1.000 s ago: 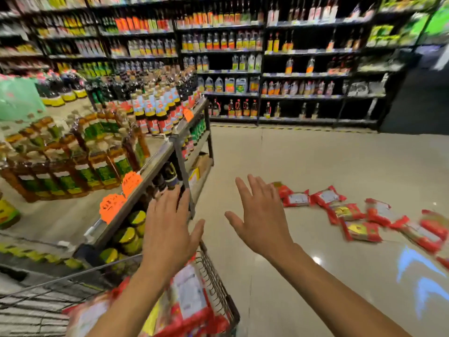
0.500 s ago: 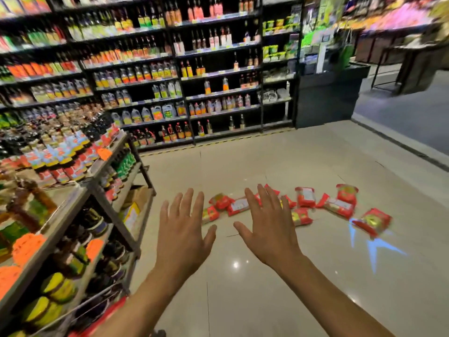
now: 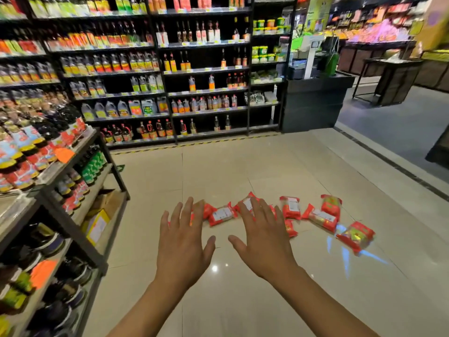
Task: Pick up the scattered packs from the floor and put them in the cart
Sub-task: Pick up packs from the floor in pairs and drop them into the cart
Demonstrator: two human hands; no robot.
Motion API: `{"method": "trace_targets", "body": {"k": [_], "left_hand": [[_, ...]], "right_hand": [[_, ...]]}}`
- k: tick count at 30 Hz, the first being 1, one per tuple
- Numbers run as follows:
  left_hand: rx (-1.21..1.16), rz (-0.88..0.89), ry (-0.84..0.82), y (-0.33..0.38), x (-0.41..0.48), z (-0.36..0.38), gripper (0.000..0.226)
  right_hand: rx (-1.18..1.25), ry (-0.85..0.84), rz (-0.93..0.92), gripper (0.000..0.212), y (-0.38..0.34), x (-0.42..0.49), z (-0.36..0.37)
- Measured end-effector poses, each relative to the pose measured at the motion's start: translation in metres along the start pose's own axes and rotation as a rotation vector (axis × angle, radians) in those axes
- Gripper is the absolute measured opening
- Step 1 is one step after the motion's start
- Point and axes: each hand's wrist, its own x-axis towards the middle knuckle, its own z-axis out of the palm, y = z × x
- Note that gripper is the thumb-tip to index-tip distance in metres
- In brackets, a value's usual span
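Nearest the camera, 2 bare forearms reach forward over the pale tiled floor (image 3: 243, 166), palms down. Both hands are spread wide with fingers apart and hold nothing: the left hand (image 3: 181, 249) hovers left of centre, and the right hand (image 3: 266, 244) is level with it just to the right, their thumbs pointing toward each other with a gap between. Just beyond the fingertips, the red packs (image 3: 222, 214) lie scattered in a loose row on the floor, running from behind the left hand out to the right. Some are partly hidden by the fingers, so their count is unclear. A pack with a white label (image 3: 290, 207) lies past the right hand, a longer one (image 3: 320, 218) lies beside it, another (image 3: 331, 204) sits just behind that, and the rightmost pack (image 3: 357, 235) lies a little apart, next to blue streaks of light on the tiles. To the left stands a low metal rack (image 3: 73, 215) with jars, bottles, orange price tags and a cardboard box (image 3: 97, 227) on a lower shelf. Farther back, beyond a yellow-and-black striped line on the floor, tall dark shelves (image 3: 206, 69) full of bottles span the aisle. A dark counter (image 3: 313, 103) stands to their right. The cart is out of view.
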Motion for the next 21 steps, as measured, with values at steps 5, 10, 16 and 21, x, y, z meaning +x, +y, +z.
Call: {"method": "trace_targets", "body": {"k": [5, 10, 16, 21], "left_hand": [[-0.04, -0.052, -0.017, -0.052, 0.071, 0.036, 0.074], [-0.018, -0.076, -0.039, -0.098, 0.146, 0.063, 0.075], [0.006, -0.097, -0.064, -0.137, 0.21, 0.089, 0.075], [0.06, -0.137, -0.1, -0.166, 0.277, 0.125, 0.075]], "right_hand": [[-0.013, -0.051, -0.053, 0.084, -0.023, 0.097, 0.026], [-0.002, -0.053, -0.085, 0.087, -0.039, 0.189, 0.043], [0.02, -0.157, -0.068, 0.086, -0.04, 0.265, 0.072], [0.059, -0.162, -0.095, 0.082, -0.032, 0.352, 0.104]]}}
